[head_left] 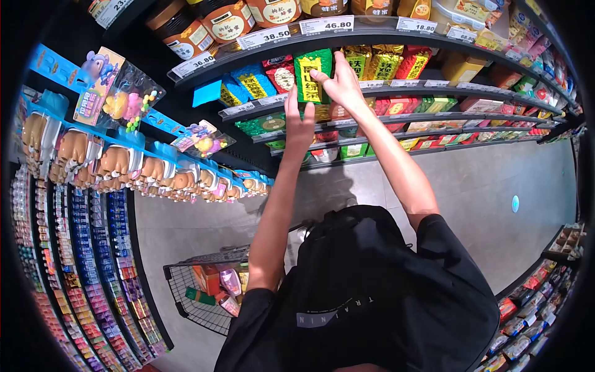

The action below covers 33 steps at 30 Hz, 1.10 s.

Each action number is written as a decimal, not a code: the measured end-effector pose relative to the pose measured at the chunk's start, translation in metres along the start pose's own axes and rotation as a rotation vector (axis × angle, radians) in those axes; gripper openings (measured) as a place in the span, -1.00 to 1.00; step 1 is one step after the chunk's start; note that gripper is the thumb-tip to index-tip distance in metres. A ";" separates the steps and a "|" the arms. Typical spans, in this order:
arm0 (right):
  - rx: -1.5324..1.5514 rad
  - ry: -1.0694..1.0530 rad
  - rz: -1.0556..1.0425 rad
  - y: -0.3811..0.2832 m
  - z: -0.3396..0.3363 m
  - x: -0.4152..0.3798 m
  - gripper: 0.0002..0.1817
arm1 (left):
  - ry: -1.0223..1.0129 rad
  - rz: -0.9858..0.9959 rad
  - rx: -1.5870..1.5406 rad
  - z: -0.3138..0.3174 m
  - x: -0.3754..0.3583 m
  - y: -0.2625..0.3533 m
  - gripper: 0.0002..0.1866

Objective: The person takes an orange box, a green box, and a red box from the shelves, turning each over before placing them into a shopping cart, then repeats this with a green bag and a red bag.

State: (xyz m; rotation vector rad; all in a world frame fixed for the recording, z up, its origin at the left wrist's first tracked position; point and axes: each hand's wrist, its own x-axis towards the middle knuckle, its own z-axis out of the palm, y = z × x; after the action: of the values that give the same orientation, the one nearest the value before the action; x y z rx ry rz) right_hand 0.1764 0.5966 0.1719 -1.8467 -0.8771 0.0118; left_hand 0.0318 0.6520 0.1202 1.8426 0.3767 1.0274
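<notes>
A green bag of tea [313,75] with a yellow label stands upright at the front of a shelf. My right hand [343,84] is at its right edge, the thumb over the label and the fingers stretched along the side. My left hand [299,124] is raised at the bag's lower left, fingers extended and apart, fingertips close to its edge. Left of the green bag are a red packet [280,77] and blue-and-yellow packets [255,82]. Gold packets [385,62] stand to its right.
Jars [228,23] line the shelf above, with price tags along its edge. Hanging toys [121,102] and a blue-trimmed rack [118,162] flank the left. A wire shopping cart [186,301] holding several packages stands at my left side. Grey floor [477,180] lies below the shelves.
</notes>
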 end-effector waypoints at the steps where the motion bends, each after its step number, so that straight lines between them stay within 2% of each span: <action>1: 0.039 -0.009 -0.011 0.001 0.000 0.001 -0.32 | -0.003 -0.021 0.066 0.000 0.014 -0.009 -0.43; 2: 0.078 -0.016 -0.023 0.002 0.000 0.002 -0.34 | -0.006 -0.041 0.131 0.001 0.028 -0.017 -0.42; 4: 0.124 0.045 -0.103 0.008 0.002 0.001 -0.40 | 0.080 -0.045 -0.064 0.012 0.045 -0.045 -0.42; 5: 0.167 0.043 -0.138 0.012 0.003 0.002 -0.41 | 0.034 -0.063 -0.047 0.012 0.052 -0.057 -0.43; 8: 0.184 0.069 -0.183 0.011 -0.002 0.005 -0.50 | -0.034 -0.162 -0.162 0.014 0.065 -0.052 -0.44; 12: 0.346 0.072 -0.111 0.004 -0.003 0.006 -0.60 | -0.028 -0.175 -0.103 0.021 0.073 -0.044 -0.44; 14: 0.233 0.117 -0.096 0.004 0.003 0.004 -0.61 | -0.013 -0.172 -0.052 0.027 0.074 -0.045 -0.45; 16: 0.166 0.109 -0.088 -0.001 0.004 0.002 -0.62 | 0.032 -0.143 -0.303 0.033 0.073 -0.043 -0.41; 21: 0.066 0.236 -0.235 0.000 0.014 0.002 -0.67 | 0.028 -0.164 -0.395 0.036 0.063 -0.024 -0.32; 22: 0.067 0.237 -0.239 -0.002 0.012 0.001 -0.67 | 0.030 -0.160 -0.395 0.037 0.061 -0.024 -0.32; 24: 0.209 0.076 -0.021 -0.008 0.003 -0.002 -0.68 | 0.044 -0.089 -0.293 0.042 0.055 -0.023 -0.27; 28: 0.373 0.174 -0.082 -0.001 0.010 0.000 -0.71 | 0.011 -0.098 -0.250 0.046 0.054 -0.023 -0.23; 33: 0.202 0.190 -0.112 0.006 0.012 0.003 -0.74 | 0.059 -0.090 -0.213 0.051 0.057 -0.038 -0.25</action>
State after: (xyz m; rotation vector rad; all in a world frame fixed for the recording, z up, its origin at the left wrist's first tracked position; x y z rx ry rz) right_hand 0.1775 0.6071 0.1628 -1.5807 -0.8142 -0.1380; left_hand 0.1120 0.6773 0.1062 1.5947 0.3679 1.0208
